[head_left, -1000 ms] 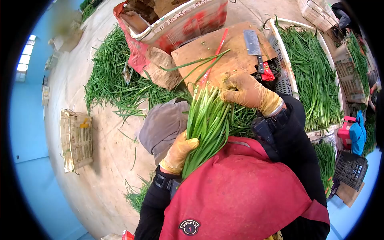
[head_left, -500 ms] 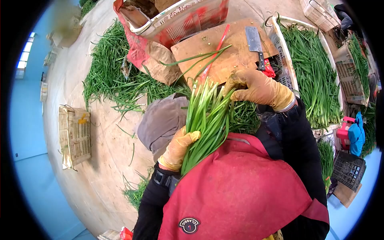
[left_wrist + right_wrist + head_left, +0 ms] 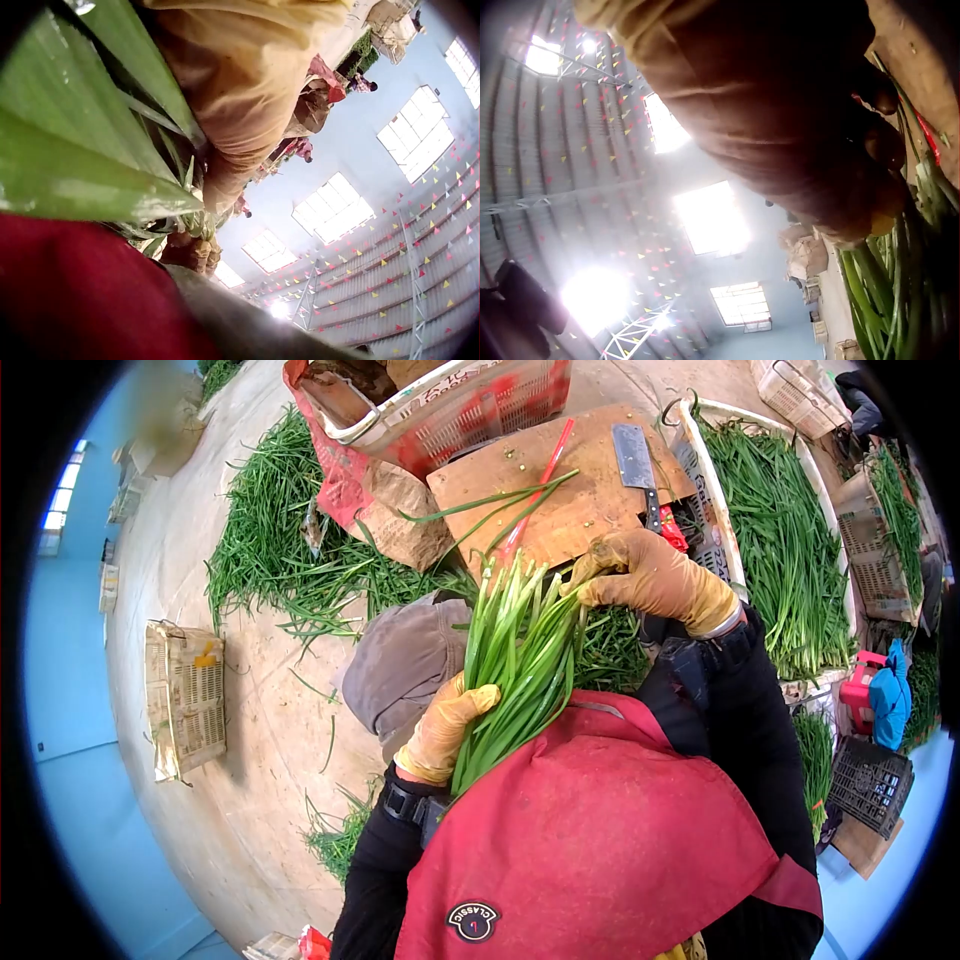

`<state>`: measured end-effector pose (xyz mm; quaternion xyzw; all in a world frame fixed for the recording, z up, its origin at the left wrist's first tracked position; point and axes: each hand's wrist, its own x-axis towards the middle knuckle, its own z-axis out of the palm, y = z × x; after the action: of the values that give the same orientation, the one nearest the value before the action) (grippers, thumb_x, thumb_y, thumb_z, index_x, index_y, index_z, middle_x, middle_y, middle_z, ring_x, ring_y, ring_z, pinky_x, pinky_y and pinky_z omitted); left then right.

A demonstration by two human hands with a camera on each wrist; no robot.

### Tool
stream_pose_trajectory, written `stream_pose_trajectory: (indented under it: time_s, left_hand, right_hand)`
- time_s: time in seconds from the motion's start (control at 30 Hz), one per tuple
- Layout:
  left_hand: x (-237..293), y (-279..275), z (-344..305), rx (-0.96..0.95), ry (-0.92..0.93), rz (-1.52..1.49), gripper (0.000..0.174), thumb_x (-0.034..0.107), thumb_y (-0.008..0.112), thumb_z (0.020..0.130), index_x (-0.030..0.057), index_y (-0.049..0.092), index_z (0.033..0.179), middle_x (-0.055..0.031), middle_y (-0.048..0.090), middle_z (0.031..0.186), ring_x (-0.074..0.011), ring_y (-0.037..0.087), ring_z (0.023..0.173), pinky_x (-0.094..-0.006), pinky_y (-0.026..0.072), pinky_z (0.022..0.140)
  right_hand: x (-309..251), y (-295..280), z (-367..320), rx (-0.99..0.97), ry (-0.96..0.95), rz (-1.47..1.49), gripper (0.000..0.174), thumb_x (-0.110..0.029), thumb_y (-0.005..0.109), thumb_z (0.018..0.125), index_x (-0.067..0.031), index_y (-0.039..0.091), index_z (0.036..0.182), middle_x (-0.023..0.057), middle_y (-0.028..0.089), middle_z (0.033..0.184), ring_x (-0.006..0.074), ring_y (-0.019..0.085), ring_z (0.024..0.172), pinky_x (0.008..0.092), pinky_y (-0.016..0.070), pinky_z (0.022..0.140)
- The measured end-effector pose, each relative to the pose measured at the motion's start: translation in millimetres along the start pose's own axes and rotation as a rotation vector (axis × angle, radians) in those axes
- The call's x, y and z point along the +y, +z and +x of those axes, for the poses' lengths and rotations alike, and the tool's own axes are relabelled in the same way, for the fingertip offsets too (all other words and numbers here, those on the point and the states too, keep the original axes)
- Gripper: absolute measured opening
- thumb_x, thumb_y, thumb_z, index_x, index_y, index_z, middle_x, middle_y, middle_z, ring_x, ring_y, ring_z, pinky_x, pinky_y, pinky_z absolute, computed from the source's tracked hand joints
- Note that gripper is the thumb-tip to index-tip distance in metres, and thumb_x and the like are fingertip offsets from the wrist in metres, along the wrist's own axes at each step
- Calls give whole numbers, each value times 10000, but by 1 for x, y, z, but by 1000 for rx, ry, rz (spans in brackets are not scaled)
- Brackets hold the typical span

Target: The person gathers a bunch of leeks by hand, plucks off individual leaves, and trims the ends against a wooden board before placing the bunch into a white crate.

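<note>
A bunch of garlic chives (image 3: 520, 670) lies slanted against the red apron (image 3: 600, 830), its pale stem ends pointing away from the body. My left hand (image 3: 448, 728), in a yellowish glove, grips the leafy lower part with the thumb across the front. At the pale ends, my gloved right hand (image 3: 655, 582) pinches a few stems at the bunch's right side between thumb and fingers. In the right wrist view those fingertips sit right at the stems (image 3: 881, 285). Broad green leaves (image 3: 82, 112) fill the left wrist view's near side, beside the left glove (image 3: 232, 97).
Beyond the hands is a wooden board (image 3: 480, 500) bearing a cleaver (image 3: 632, 458), a red strip (image 3: 545, 480) and loose chives. A chive-filled crate (image 3: 775, 530) stands right; a chive heap (image 3: 270, 530) lies left on the floor. A grey cap (image 3: 405, 670) is beside the left hand.
My right hand has shifted slightly right, drawing a few stems apart from the bunch's right side. The left hand keeps its hold almost in place.
</note>
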<state>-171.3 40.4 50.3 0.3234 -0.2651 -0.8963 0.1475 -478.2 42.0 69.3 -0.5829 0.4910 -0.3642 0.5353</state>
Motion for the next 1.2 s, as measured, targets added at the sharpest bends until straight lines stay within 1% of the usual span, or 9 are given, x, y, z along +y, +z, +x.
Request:
stream_pose_trajectory:
  time_s: [0.1,0.2,0.27,0.33,0.53,0.67,0.87,1.03,1.2]
  left_hand:
    - [-2,-2,-1,-11,11,-6,549,266,677,863,-12,512,1306,-83,627,1183,-162,610,1038,-294,476,935]
    - [-1,0,0,-18,28,1,566,288,673,864,-12,507,1314,-84,621,1199,-162,604,1055,-295,469,947]
    - [-3,-5,-1,-31,32,2,577,304,669,866,-13,504,1319,-83,618,1206,-163,603,1060,-296,466,950]
    - [-4,-5,-1,-37,45,21,582,325,657,872,-12,505,1321,-82,615,1220,-164,600,1071,-293,460,955]
    - [1,-2,-7,-51,66,37,583,342,653,874,-14,513,1314,-81,614,1227,-165,595,1083,-292,450,967]
    - [4,1,-12,-32,68,54,598,342,677,855,-18,517,1305,-83,616,1219,-166,603,1062,-289,466,946]
    - [1,-4,-10,-37,75,50,660,322,683,832,3,466,1367,-91,607,1243,-175,609,1073,-291,474,954]
    - [-3,-11,-6,-82,48,22,652,309,684,829,2,469,1363,-100,610,1243,-186,613,1078,-298,480,953]
    - [-4,-5,-5,-77,67,24,704,348,705,806,-32,469,1351,-134,599,1260,-210,615,1090,-317,476,978]
  right_hand:
    - [-1,-14,-4,82,11,62,151,-122,673,889,22,679,935,30,663,825,102,606,741,240,497,696]
    - [-3,-48,-16,403,-25,-25,124,-106,676,882,12,684,917,21,659,789,85,593,696,216,484,642]
    - [-18,-62,-27,643,-66,165,145,-145,667,899,-2,686,910,11,651,760,61,563,638,183,441,576]
    - [-20,-84,-39,766,-116,152,168,-183,633,920,-24,680,895,-9,637,709,30,473,538,174,346,487]
    - [-26,-111,-72,1029,-114,278,161,-201,618,932,-57,687,910,55,702,769,33,483,519,159,372,462]
    - [-21,-133,-90,1191,-282,377,171,-191,603,952,-41,656,891,81,692,771,43,470,509,169,363,448]
    - [-17,-138,-106,1160,-212,411,194,-225,575,979,-53,650,926,64,692,775,31,471,510,161,362,421]
    - [-12,-121,-106,1016,-243,471,201,-215,595,962,-26,650,920,96,700,829,78,519,559,207,416,504]
    - [11,-106,-103,1003,-269,508,167,-192,613,954,-32,660,953,103,701,847,97,565,590,215,442,519]
